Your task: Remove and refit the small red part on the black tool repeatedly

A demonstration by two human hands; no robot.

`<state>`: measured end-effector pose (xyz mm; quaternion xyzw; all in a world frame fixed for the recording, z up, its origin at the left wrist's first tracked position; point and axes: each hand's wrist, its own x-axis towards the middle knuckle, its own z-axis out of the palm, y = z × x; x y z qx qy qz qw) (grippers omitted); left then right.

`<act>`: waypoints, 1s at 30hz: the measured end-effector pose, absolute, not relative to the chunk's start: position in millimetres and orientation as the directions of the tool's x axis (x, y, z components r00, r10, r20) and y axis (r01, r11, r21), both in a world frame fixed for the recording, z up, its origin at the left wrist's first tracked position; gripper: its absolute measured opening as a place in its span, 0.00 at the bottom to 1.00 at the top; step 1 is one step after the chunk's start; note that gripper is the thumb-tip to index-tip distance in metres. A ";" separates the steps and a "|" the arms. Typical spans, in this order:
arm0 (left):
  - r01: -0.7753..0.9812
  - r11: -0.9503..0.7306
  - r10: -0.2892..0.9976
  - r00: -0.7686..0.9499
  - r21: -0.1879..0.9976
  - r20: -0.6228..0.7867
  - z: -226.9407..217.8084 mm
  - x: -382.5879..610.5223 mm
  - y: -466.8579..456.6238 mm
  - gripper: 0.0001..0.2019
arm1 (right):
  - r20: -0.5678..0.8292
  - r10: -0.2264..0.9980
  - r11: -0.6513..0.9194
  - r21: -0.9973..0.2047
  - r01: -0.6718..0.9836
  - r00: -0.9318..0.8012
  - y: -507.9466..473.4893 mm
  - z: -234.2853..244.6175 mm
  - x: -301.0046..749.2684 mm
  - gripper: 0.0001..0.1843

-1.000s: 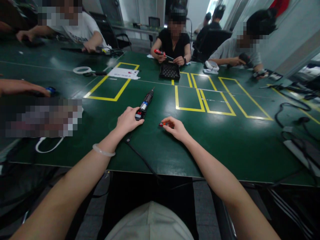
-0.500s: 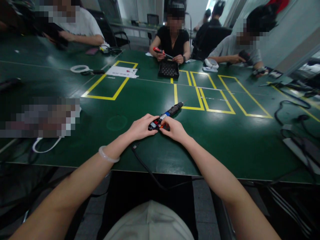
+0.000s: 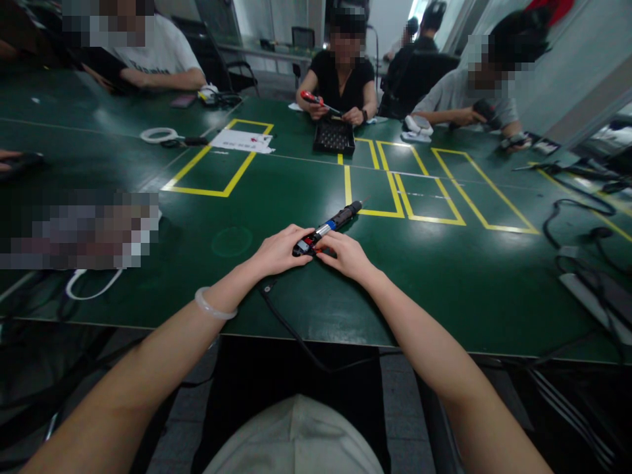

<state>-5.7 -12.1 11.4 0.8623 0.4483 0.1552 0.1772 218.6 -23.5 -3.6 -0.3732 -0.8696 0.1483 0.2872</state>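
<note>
A black electric screwdriver with a blue band lies on the green table, its tip pointing up and to the right. My left hand grips its rear end, where a black cable leaves toward the table edge. My right hand is closed on a small red piece pressed against that same rear end. Both hands touch the tool and rest on the table.
Yellow tape rectangles mark the table beyond the tool. A black tray sits in front of a person across the table holding a red screwdriver. Cables and a power strip lie at the right. A white cable loop and paper lie far left.
A second ago the screwdriver lay further left and my right hand held the red piece apart from it. My left hand has swung the tool right, and the two hands now meet at its rear end.
</note>
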 end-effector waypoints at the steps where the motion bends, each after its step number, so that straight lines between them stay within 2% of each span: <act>1: 0.719 -0.535 0.828 0.550 0.443 0.108 11.7 -5.4 -12.4 0.34 | 0.392 0.731 0.681 -0.476 0.556 -0.559 -23.2 -3.7 219.1 0.04; 13: 0.728 -0.568 0.815 0.563 0.384 0.138 11.3 -3.0 -13.6 0.31 | 0.389 0.738 0.674 -0.469 0.571 -0.551 -21.0 -7.0 217.4 0.06; 22: 0.783 -0.528 0.848 0.505 0.329 0.160 14.1 8.6 -17.0 0.25 | 0.384 0.778 0.628 -0.494 0.601 -0.497 -17.2 -12.0 217.9 0.01; 30: 0.796 -0.512 0.858 0.492 0.323 0.150 18.7 11.2 -19.0 0.23 | 0.372 0.788 0.614 -0.520 0.593 -0.490 -16.5 -11.3 218.8 0.06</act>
